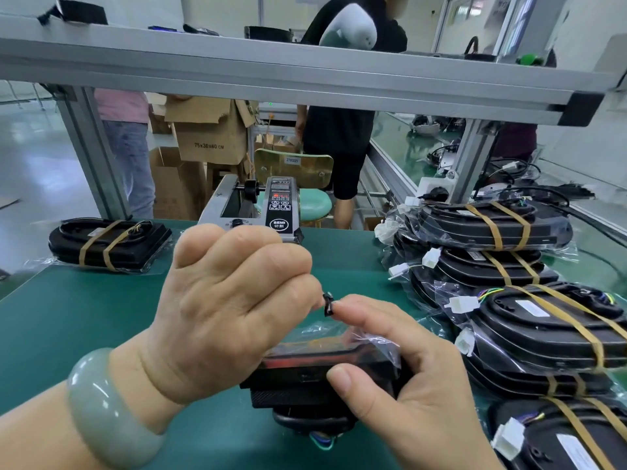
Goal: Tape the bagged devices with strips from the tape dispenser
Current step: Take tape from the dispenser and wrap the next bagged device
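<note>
pale green bangle [112,408] sits on the near wrist, and above it the left hand [230,300] is balled, fingers curled tight with the tips turned away from view. at those tips a small black bit [328,304] is pinched, and the right forefinger touches it from the other side; what the bit is cannot be told. the right hand [417,395] grips a bagged device [319,371] low in the middle of the green mat [68,317], thumb pressed on its near edge, other fingers wrapped round its right side, loose clear bag crinkled over the top. coloured wires [322,439] poke out beneath it. the dispenser [271,212] stands at the far edge of the mat, straight behind the hands, control panel facing this way. one taped device [108,244] lies far left, two tan strips across it. on the right a stack [509,300] of bagged devices, each crossed by tan strips, white plugs sticking out, runs along the mat edge. a grey frame [305,76] spans overhead; behind it stand boxes [210,130], a mint stool [314,205] and people [339,137].
</note>
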A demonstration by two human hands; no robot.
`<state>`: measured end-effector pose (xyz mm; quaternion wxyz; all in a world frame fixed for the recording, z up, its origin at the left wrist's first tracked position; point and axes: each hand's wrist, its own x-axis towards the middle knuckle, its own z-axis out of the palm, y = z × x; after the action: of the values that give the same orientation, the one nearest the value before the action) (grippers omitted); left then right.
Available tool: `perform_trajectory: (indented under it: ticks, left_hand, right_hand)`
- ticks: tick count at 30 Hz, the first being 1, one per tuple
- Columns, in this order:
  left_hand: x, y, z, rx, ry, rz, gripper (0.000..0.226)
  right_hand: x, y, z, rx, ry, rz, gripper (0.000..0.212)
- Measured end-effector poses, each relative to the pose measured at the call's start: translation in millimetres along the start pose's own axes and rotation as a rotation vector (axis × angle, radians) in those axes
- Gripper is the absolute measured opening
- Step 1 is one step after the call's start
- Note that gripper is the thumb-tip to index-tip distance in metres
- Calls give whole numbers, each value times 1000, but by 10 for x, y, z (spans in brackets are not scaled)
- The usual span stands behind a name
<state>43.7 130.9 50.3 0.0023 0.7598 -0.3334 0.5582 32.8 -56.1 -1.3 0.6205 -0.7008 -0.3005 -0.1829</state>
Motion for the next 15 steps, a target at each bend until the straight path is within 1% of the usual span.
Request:
perform_trajectory:
  ticks: [5,9,12,15]
  left_hand:
    - [22,-11,-13,17,9,-31,9]
    - [98,33,-73,-37,4,-78,7]
    - [154,123,-119,-80,-75,-11,6]
    - [185,158,-141,-45,-184,63,12]
  right_hand:
    - [-11,-43,-21,-14,-45,20,40]
    - [-4,-70,-2,-137,-61,8,28]
    - [24,-84,50,-206,-104,-28,26]
    - [23,-83,88,-241,-118,-46,21]
